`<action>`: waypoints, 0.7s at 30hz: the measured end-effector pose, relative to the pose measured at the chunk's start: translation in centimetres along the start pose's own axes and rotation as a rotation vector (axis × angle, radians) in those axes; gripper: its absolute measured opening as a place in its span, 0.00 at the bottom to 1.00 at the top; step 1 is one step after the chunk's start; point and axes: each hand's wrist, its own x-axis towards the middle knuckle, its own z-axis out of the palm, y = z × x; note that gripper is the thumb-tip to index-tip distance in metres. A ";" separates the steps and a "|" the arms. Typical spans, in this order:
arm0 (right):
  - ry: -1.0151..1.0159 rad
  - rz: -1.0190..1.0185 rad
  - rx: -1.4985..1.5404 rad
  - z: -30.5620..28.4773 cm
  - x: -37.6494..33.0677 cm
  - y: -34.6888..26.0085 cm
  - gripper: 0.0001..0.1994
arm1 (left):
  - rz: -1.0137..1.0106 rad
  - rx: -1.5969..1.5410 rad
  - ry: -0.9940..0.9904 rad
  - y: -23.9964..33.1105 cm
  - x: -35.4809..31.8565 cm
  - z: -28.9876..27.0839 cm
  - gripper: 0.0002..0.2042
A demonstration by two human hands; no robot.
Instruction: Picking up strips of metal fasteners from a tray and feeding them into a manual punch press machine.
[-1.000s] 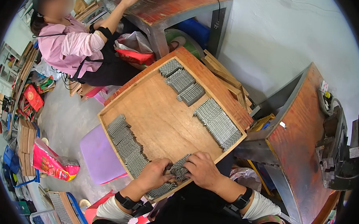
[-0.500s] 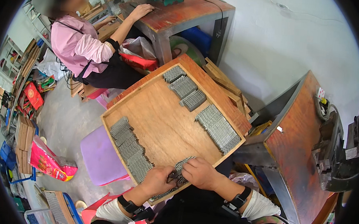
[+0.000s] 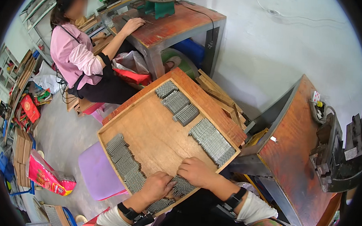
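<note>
The grey ribbed metal-looking bundle (image 3: 183,186) (probably stiff, weighty) lies along the shallow wooden tray's (image 3: 147,131) near edge; best held at both ends. Left hand (image 3: 156,188) and right hand (image 3: 196,172) touch it; whether fingers clamp, I can't tell.

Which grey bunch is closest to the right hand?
The bunch by the wooden tray's near edge, partly covered by the right hand; every other bunch lies farther away.

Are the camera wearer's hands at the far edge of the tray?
No, the left hand and right hand are at grey pieces by the near edge of the tray.
</note>
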 end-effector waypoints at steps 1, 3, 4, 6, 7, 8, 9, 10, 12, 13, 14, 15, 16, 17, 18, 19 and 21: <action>0.062 0.047 0.006 -1.0 -0.4 0.2 0.04 | -0.068 -0.038 0.005 0.4 0.0 -0.2 0.06; 0.113 0.207 -0.061 -3.0 -1.4 0.8 0.11 | -0.253 -0.031 0.001 0.7 0.2 -0.8 0.07; 0.112 0.213 -0.066 -3.6 -1.7 1.5 0.11 | -0.247 -0.035 -0.002 0.4 0.9 -0.8 0.07; 0.284 0.509 -0.263 -4.5 -2.0 2.7 0.20 | -0.063 0.009 0.172 -0.6 2.9 -0.7 0.07; 0.285 0.514 -0.271 -4.8 -2.2 3.1 0.20 | -0.035 0.008 0.209 -1.4 4.2 -0.2 0.07; 0.243 0.601 -0.283 -4.7 -2.3 3.6 0.26 | -0.019 -0.014 0.241 -1.6 6.0 -0.1 0.09; 0.199 0.689 -0.296 -4.7 -2.5 4.0 0.31 | -0.001 -0.037 0.273 -1.7 8.2 -0.1 0.10; 0.200 0.690 -0.298 -4.8 -2.5 3.9 0.31 | 0.016 -0.049 0.318 -1.7 10.4 0.3 0.12; 0.043 0.637 -0.345 -4.4 -2.3 3.7 0.40 | 0.036 -0.062 0.362 -1.8 14.1 1.3 0.15; -0.026 0.646 -0.318 -4.1 -2.3 3.5 0.44 | -0.001 -0.097 0.318 -1.9 15.5 1.7 0.17; -0.023 0.645 -0.316 -4.0 -2.3 3.3 0.44 | -0.037 -0.131 0.273 -1.6 16.3 1.9 0.20; -0.035 0.648 -0.326 -4.0 -2.3 3.0 0.44 | -0.037 -0.126 0.274 -1.4 16.5 1.9 0.20; -0.051 0.660 -0.338 -3.9 -2.5 3.0 0.44 | -0.075 -0.117 0.232 -1.3 16.9 2.3 0.22; -0.057 0.674 -0.328 -3.7 -2.7 3.0 0.44 | -0.115 -0.105 0.192 -1.3 17.1 2.5 0.24; -0.057 0.677 -0.327 -3.7 -2.8 3.1 0.44 | -0.115 -0.106 0.189 -1.7 17.2 2.5 0.24; -0.059 0.681 -0.318 -3.8 -2.8 3.1 0.44 | -0.141 -0.221 0.161 -2.2 17.3 2.3 0.25; -0.060 0.684 -0.306 -3.9 -2.8 3.1 0.44 | -0.169 -0.334 0.132 -2.6 17.5 2.3 0.26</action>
